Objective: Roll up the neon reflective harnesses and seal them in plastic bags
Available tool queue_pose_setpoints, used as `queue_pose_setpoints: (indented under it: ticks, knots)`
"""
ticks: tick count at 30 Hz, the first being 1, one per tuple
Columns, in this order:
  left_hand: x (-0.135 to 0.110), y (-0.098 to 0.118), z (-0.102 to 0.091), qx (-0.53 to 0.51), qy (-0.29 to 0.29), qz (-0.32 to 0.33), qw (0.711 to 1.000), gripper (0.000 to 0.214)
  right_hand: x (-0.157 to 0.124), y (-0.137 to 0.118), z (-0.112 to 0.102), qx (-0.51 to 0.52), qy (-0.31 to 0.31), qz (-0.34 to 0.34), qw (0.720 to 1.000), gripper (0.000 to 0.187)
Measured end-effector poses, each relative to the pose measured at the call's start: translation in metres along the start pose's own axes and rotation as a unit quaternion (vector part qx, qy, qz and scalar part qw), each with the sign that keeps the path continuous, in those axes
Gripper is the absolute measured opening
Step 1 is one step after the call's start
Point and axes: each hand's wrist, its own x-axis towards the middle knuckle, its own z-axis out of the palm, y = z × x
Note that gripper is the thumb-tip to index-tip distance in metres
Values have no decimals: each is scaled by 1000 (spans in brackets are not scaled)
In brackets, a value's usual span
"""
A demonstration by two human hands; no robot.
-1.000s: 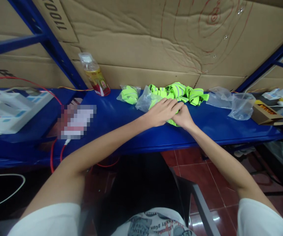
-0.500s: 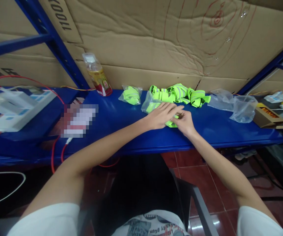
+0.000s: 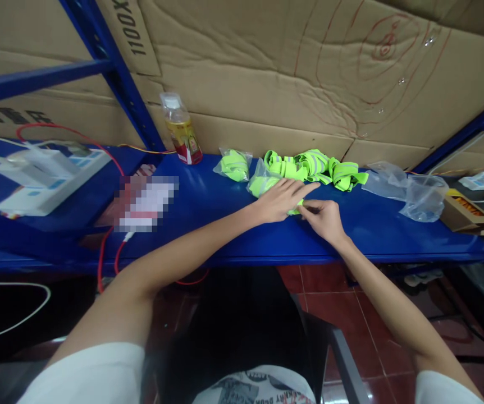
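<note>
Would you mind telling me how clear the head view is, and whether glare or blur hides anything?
Head view: wide-angle distortion bows the blue shelf; soft glare streaks beside the bottle; one patch is pixelated; left hand and right hand on the green vest read fairly sharp.

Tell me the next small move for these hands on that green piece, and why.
Probably press the fold flat: the left hand lies flat on the folded green vest beside its clear bag, while the right hand pinches the vest's near edge on the blue shelf.
</note>
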Motion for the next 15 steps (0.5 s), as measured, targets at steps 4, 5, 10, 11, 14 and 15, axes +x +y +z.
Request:
queue_pose_setpoints:
  ticks: [4, 5, 10, 11, 14, 15]
  knots:
    - [-2, 8, 2, -9, 30, 6, 999, 68, 18, -4, 15, 79, 51, 36, 995, 40]
    - [-4, 6, 1, -15, 40, -2, 999, 70, 20, -7, 16, 94, 26, 34, 995, 38]
    - [-7, -8, -15, -92, 117, -61, 987, 78, 15, -32, -2, 163, -154, 53, 973, 53]
    - [-7, -9, -20, -106, 150, -82, 980, 80, 13, -38, -8, 162, -111, 45, 979, 58]
    - [-3, -4, -35, -130, 246, -152, 948, 87, 13, -58, -19, 91, 35, -47, 994, 53]
    - [-2, -2, -39, -134, 266, -171, 939, 90, 14, -65, -21, 51, 44, -85, 994, 50]
